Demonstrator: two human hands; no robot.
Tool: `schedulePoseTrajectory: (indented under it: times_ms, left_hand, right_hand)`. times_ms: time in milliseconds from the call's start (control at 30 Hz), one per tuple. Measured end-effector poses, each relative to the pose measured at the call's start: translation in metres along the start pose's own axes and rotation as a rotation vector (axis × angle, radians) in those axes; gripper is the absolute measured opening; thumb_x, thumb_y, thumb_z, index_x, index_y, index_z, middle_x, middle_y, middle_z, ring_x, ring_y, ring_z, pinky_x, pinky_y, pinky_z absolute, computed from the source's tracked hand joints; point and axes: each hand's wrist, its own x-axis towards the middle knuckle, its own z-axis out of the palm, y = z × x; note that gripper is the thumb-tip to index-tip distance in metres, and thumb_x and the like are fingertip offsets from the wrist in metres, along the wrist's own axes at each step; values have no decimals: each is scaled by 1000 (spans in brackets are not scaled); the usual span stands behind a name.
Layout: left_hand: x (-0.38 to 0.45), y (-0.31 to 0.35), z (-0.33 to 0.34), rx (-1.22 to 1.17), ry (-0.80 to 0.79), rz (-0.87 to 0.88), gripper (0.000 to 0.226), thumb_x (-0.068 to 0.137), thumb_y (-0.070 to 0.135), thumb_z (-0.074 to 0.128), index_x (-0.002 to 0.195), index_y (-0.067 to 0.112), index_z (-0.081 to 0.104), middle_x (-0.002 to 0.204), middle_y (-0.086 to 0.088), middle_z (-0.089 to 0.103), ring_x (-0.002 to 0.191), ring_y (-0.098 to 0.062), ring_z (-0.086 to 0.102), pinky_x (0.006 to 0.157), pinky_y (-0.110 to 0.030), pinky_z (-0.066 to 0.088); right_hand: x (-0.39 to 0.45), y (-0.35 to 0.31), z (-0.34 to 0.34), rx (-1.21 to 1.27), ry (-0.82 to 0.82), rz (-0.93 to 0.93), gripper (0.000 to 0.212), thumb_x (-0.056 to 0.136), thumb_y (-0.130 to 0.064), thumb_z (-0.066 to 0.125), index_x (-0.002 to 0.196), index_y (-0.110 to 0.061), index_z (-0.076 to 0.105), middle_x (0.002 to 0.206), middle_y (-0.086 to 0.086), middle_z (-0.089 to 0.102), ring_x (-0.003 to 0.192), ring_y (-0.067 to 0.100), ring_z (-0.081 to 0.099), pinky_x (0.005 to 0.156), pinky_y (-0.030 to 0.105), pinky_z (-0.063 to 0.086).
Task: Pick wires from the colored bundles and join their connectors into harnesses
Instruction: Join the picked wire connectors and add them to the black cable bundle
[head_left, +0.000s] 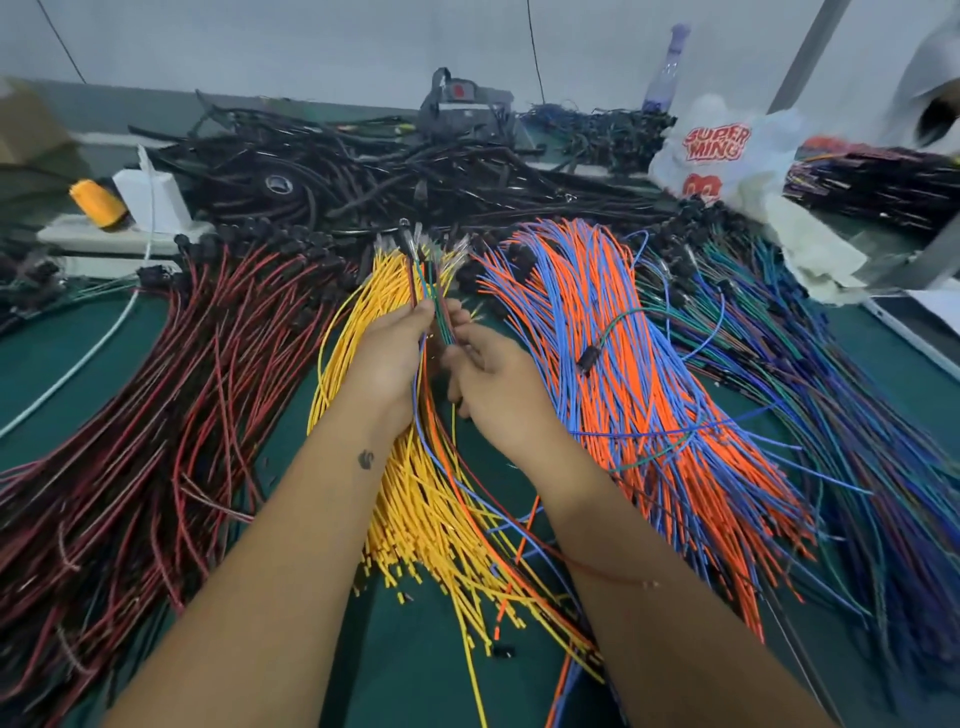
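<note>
So both sets of fingers are pinched around the same little bunch of picked wires (435, 306), green, red and blue ones as far as I can see, held upright with the tips poking above the hands. The left hand (390, 358) grips them from the left side, fingers curled round the strands, and the right hand (493, 387) clamps them from the right just below, thumb and fingers closed on the wires. The loose ends trail down between the 2 forearms.

All this is happening right above the yellow bundle (415, 519), which fans out on the green table (426, 670) under the wrists. To the left there's a big red and black bundle (156, 441). On the right is the orange and blue bundle (639, 374), with a small black connector (589, 359) lying on top of it, and further right a darker blue and green bundle (831, 415).

Behind it all sits a heap of black cables (363, 171), a white plastic bag (722, 150) with red lettering, and an orange spool (98, 202) at the far left.
</note>
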Motion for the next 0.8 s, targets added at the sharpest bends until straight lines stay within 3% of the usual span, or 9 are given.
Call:
schedulePoseTrajectory:
  times_ms: [200, 367, 533, 633, 733, 800]
  left_hand:
    - [0, 2, 2, -12, -30, -23, 26, 104, 18, 36, 87, 9, 54, 95, -10, 67, 55, -14, 63, 39, -19, 42]
    - [6, 0, 0, -79, -56, -36, 30, 104, 16, 34, 81, 11, 51, 80, -4, 72, 70, -18, 66, 61, -31, 49]
    - [8, -1, 0, -95, -54, -45, 30, 104, 16, 34, 81, 10, 53, 76, -5, 73, 74, -20, 68, 67, -31, 55]
    - [8, -1, 0, -118, -60, -30, 31, 105, 17, 33, 81, 10, 52, 73, -5, 72, 67, -18, 68, 61, -28, 56]
    - [11, -1, -1, -187, -47, -5, 29, 105, 19, 32, 84, 10, 50, 62, -1, 65, 67, -16, 68, 61, -26, 57]
    - [13, -1, -2, -237, -43, 4, 29, 105, 22, 32, 84, 11, 49, 52, 3, 51, 65, -15, 65, 61, -24, 55]
  right_hand:
    - [2, -2, -3, -70, -29, 15, 19, 95, -29, 46, 82, -39, 53, 59, -6, 60, 54, 15, 54, 68, 51, 54]
    - [2, -3, -1, -148, -43, -22, 16, 98, -29, 44, 86, -29, 55, 68, -4, 59, 62, 19, 54, 66, 42, 51]
    - [0, -3, -2, -172, -37, -39, 21, 98, -28, 45, 79, -27, 53, 67, -2, 58, 62, 20, 54, 61, 38, 45]
    - [1, -6, -3, -153, -37, -27, 17, 97, -28, 46, 82, -27, 55, 66, -3, 57, 64, 21, 55, 62, 41, 48]
    - [3, -7, -4, -114, -45, -25, 16, 97, -29, 48, 92, -23, 63, 69, -2, 60, 67, 21, 58, 67, 47, 53]
    - [1, -6, -4, -177, -44, -79, 19, 95, -33, 50, 89, -20, 64, 66, -5, 59, 63, 15, 56, 61, 41, 49]
